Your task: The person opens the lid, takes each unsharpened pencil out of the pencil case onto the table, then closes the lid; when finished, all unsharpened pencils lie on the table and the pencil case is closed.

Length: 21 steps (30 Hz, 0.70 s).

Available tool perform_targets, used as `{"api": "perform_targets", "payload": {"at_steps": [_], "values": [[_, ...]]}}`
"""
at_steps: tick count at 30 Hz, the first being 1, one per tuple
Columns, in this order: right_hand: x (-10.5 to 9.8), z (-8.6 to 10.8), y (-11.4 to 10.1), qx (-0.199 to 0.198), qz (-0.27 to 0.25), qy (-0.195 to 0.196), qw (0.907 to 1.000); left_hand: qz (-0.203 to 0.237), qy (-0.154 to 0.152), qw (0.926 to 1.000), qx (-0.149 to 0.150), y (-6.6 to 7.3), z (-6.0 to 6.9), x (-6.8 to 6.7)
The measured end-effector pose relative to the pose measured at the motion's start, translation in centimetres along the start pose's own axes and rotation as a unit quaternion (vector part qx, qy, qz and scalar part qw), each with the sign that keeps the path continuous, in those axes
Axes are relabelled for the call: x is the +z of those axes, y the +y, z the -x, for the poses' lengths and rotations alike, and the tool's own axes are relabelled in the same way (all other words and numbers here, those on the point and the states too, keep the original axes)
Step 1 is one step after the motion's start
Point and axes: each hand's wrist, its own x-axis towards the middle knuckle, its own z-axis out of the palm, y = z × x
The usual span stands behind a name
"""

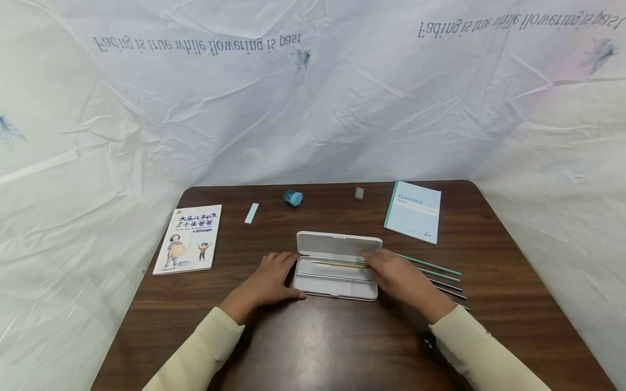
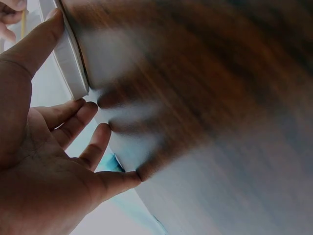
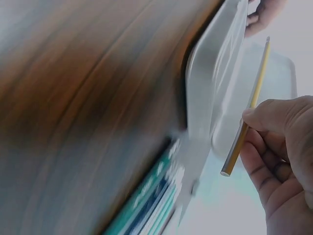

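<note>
An uncovered white pencil case (image 1: pixel 318 284) sits mid-table, its lid (image 1: pixel 323 245) raised at the back. The left hand (image 1: pixel 271 278) is at its left end, fingers spread; the thumb (image 2: pixel 41 41) touches the front side, and fingertips touch the corner. Between thumb and fingers, the right hand (image 1: pixel 396 276) pinches a yellow pencil (image 3: pixel 259 81) near its blunt end. That pencil lies lengthwise above the rear compartment, its tip toward the left. Whether it touches the case floor, I cannot tell. Several green and dark pencils (image 1: pixel 435 267) lie right of the case, partly behind the right hand.
A picture book (image 1: pixel 191 239) lies at the left. Along the back are a pale blue strip (image 1: pixel 251 213), a blue round sharpener-like container (image 1: pixel 293 198) and a small eraser (image 1: pixel 359 193). A Gambit notebook (image 1: pixel 414 212) lies back right. White cloth (image 1: pixel 313 119) hangs around the table.
</note>
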Motion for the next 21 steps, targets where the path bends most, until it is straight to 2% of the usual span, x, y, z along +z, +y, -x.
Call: {"api": "perform_targets", "payload": {"at_steps": [4,11,15,21], "values": [[-1.3,2.4,1.3,0.004,0.013,0.014,0.9998,0.000,0.000,1.0000,0.001,-0.1,-0.1,0.2],[-3.6,6.6,3.1,0.042,0.044,0.007,0.9981,0.001,0.004,1.0000,0.007,-0.2,-0.1,0.3],[-4.0,9.1,4.1,0.045,0.053,0.035,0.9970,0.003,0.006,0.9999,0.010,-0.2,0.0,0.2],[-3.6,12.7,5.5,0.046,0.067,0.078,0.9936,0.003,0.004,0.9999,0.012,-0.2,0.0,0.1]]}}
